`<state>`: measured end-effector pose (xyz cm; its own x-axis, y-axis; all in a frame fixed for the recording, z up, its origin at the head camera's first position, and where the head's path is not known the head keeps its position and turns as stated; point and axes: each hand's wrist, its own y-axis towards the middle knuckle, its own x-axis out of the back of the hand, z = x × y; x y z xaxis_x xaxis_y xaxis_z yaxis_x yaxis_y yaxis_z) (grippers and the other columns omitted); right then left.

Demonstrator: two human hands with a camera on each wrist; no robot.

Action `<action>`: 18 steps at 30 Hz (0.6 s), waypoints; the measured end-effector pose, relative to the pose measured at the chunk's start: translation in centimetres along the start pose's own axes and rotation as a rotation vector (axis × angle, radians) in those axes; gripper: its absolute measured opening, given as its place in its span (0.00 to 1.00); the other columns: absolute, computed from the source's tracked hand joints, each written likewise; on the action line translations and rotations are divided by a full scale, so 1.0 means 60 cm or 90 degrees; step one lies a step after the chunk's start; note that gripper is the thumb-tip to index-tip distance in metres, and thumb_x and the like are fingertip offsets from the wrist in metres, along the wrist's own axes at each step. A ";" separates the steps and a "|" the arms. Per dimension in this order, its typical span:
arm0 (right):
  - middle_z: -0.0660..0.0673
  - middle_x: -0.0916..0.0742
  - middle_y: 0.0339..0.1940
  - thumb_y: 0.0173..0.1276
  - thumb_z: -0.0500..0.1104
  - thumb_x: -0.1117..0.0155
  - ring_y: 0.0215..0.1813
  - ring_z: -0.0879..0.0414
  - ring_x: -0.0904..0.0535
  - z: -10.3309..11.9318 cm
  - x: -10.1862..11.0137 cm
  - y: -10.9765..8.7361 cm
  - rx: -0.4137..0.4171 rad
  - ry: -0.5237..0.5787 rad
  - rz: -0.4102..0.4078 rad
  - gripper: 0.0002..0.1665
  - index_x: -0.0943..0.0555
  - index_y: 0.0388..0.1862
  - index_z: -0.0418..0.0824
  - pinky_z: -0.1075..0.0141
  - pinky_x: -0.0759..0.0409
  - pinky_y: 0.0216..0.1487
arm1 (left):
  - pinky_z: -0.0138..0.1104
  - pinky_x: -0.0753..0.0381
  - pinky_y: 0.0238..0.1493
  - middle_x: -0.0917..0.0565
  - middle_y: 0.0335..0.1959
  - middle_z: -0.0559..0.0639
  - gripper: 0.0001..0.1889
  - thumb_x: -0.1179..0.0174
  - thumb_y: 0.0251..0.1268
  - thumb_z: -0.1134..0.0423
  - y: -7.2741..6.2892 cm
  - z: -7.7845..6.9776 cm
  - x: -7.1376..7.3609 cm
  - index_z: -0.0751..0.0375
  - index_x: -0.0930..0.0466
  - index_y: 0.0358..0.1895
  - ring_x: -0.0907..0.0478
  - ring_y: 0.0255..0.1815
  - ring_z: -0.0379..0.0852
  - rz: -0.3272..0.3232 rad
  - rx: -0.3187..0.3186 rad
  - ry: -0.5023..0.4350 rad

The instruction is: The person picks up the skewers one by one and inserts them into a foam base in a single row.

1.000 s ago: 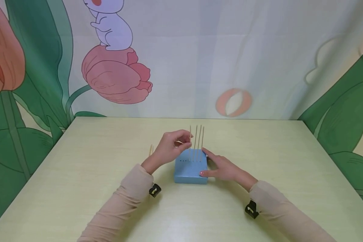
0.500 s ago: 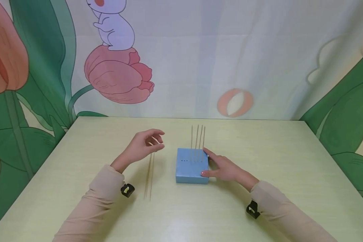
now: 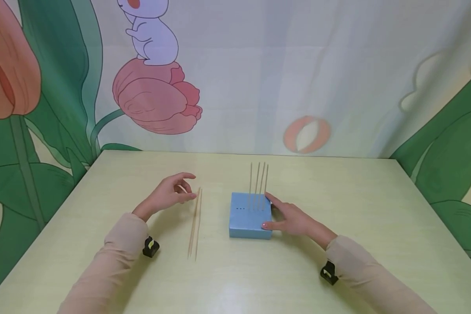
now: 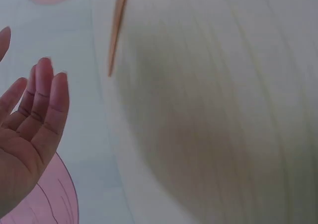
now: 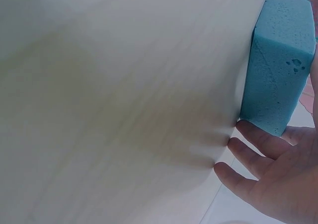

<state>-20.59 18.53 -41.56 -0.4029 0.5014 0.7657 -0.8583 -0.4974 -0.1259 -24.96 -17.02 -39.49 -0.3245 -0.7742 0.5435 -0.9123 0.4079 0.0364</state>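
On the table stands a pale blue foam block (image 3: 247,221), with several thin wooden skewers (image 3: 251,176) upright in a row in its top. Left of them, a short row of small holes (image 3: 240,208) shows. My right hand (image 3: 290,218) rests against the block's right side, thumb on top near the front and index finger at the back corner. Its other fingers (image 5: 241,179) spread beside the block. My left hand (image 3: 168,191), relaxed and holding nothing, hovers by the far ends of loose skewers (image 3: 198,222). One pointed skewer tip (image 4: 117,33) appears in the left wrist view.
The pale wooden table (image 3: 337,187) ends at a printed curtain (image 3: 235,87) with flowers and a cartoon animal. Each sleeve cuff carries a black wrist mount (image 3: 151,247). The loose skewers lie lengthwise, left of the block.
My left hand has let go of the leftmost upright skewer and moved left, over to the loose skewers. My right hand has stayed at the block.
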 end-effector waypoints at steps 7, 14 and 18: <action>0.35 0.34 0.66 0.57 0.60 0.36 0.67 0.39 0.43 -0.001 -0.001 0.000 0.006 0.005 -0.005 0.55 0.54 0.73 0.40 0.45 0.44 0.64 | 0.36 0.24 0.36 0.26 0.40 0.59 0.41 0.32 0.50 0.57 0.006 0.025 0.011 0.61 0.42 0.67 0.25 0.41 0.52 0.103 0.069 0.102; 0.36 0.35 0.67 0.56 0.60 0.36 0.68 0.39 0.44 0.005 -0.001 0.000 -0.010 0.011 -0.002 0.55 0.54 0.73 0.41 0.45 0.44 0.64 | 0.39 0.32 0.40 0.28 0.40 0.60 0.48 0.28 0.43 0.54 0.023 0.040 0.007 0.61 0.46 0.69 0.33 0.40 0.52 0.164 0.066 0.229; 0.36 0.36 0.67 0.56 0.60 0.36 0.68 0.39 0.44 0.004 0.000 -0.001 -0.020 0.008 -0.004 0.55 0.54 0.73 0.42 0.45 0.44 0.64 | 0.40 0.33 0.42 0.31 0.38 0.58 0.52 0.27 0.40 0.50 0.033 0.042 -0.002 0.59 0.48 0.70 0.34 0.40 0.51 0.176 0.070 0.268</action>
<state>-20.48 18.38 -41.37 -0.4017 0.5128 0.7587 -0.8701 -0.4721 -0.1415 -27.33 -17.34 -41.58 -0.4489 -0.3729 0.8121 -0.8349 0.4990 -0.2323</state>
